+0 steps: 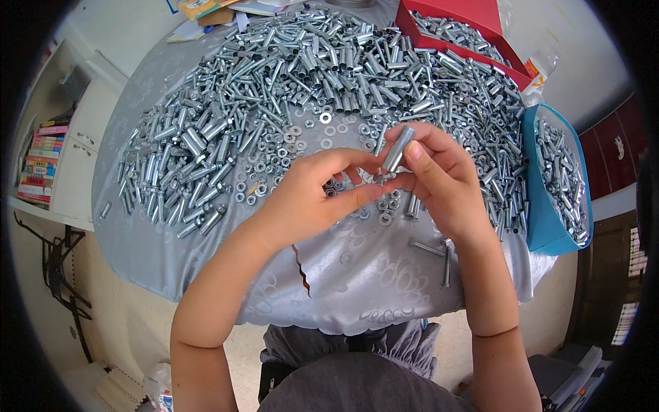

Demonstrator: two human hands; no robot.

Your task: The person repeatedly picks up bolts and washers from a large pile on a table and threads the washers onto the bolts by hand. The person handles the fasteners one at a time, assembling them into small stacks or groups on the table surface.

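Two hands at work over a round table (206,275) with a grey patterned cloth. Right hand (439,178) closed around one metal sleeve (398,150), held tilted, upper end showing above the fingers, lower end meeting the left fingertips. Left hand (312,192) pinched at that lower end; a small silvery piece sits there, too small to tell what it is. Both hands hover above the near-centre of the table. Counts: one sleeve in hand; two assembled bolts (436,250) lying apart on bare cloth just right of the right wrist; loose washers and nuts (274,161) scattered under and behind the hands, dozens, not countable; a heap of sleeves and bolts (309,69) covering the far half of the table, hundreds, not countable. One red box (456,24) at the far right edge, partly filled with the same metal parts. One blue bag (549,185) hanging open at the right edge, also filled with them. Papers (213,10) at the far left edge. One white shelf (48,165) with a stack of books at left, off the table. The hands hide the washers directly beneath them.
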